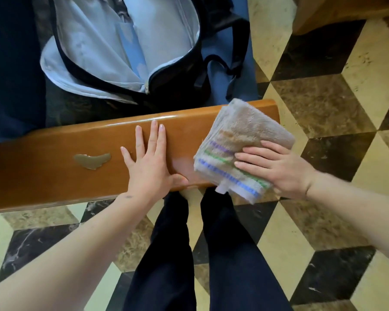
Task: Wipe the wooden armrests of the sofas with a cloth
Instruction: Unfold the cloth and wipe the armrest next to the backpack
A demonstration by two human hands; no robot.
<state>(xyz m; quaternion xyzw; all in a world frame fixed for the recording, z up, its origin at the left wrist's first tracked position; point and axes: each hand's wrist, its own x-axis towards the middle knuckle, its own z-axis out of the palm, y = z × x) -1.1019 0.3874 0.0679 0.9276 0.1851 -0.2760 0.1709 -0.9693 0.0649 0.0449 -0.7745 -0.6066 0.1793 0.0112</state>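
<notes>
Patterned tile floor (323, 104) open past the armrest (54, 158) end, folded cloth (238, 140) overhanging its near edge there under flat right hand (276, 167), left hand (151, 162) spread flat beside, puddle (92, 160) further left.

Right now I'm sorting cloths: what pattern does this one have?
Beige cloth with purple, green and blue stripes near one end; head view shows it.

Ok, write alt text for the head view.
A person's right hand presses a folded beige striped towel flat on a glossy orange-brown wooden armrest, while the left hand rests open beside it. An open black backpack lies on the blue sofa seat behind.
</notes>
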